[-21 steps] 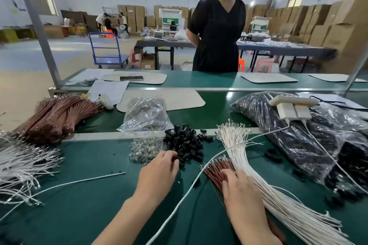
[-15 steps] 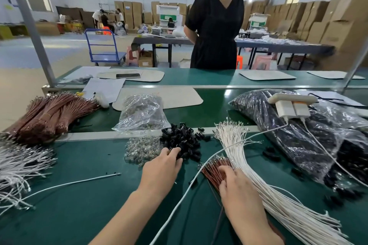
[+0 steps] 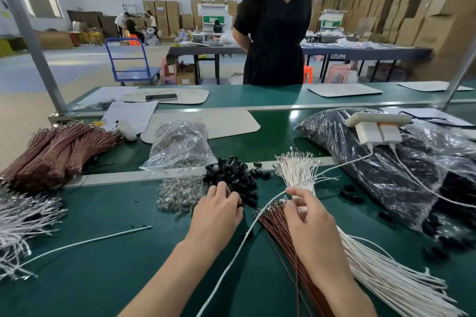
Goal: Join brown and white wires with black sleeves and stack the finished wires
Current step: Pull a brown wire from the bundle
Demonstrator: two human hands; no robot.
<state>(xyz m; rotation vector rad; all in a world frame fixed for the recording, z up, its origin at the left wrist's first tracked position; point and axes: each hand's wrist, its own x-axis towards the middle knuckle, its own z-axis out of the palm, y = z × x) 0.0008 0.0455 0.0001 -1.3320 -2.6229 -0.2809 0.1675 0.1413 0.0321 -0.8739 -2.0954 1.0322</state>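
A pile of black sleeves [image 3: 231, 175] lies mid-table. My left hand [image 3: 216, 211] reaches its near edge with curled fingertips, which pinch at a black sleeve. Loose brown wires [image 3: 278, 229] fan out beside a long bundle of white wires [image 3: 373, 262]. Over the far tips of both hovers my right hand [image 3: 309, 221], fingers curled; what they hold is hidden. At the far left lie a tangle of white wires [image 3: 23, 216] and a single white wire [image 3: 90, 242].
Tied brown wire bundles [image 3: 56, 152] lie at the back left. A bag of metal pieces [image 3: 180, 147] stands behind a loose heap [image 3: 180, 195]. A big bag [image 3: 386, 162] carries a power strip [image 3: 376, 123]; its cable [image 3: 231, 252] crosses between my hands. A person [image 3: 275, 33] stands opposite.
My left hand has slid forward onto the sleeve pile and curled its fingers. My right hand has lifted off the brown wires and moved toward the wire tips.
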